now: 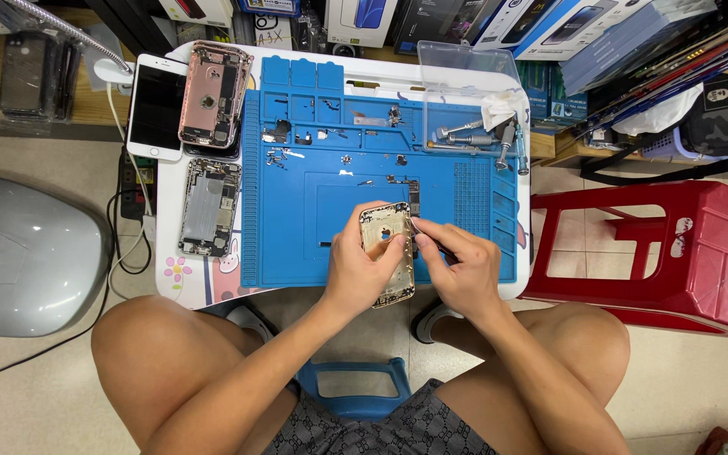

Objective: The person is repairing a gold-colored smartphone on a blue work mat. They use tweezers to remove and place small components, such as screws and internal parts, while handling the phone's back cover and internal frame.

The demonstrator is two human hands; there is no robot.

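Head view: left hand [362, 271] grips a gold phone shell [388, 251] at the blue mat's [297, 244] near edge, tilted up for access. Right hand [463, 270] fingers pinch tweezers [425, 236] into its side, steadying fine work.

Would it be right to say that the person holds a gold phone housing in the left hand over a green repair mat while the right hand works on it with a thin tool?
Not quite: the head view shows the repair mat is blue, not green. The left hand does hold the gold phone housing over it, and the right hand works on it with a thin tool.
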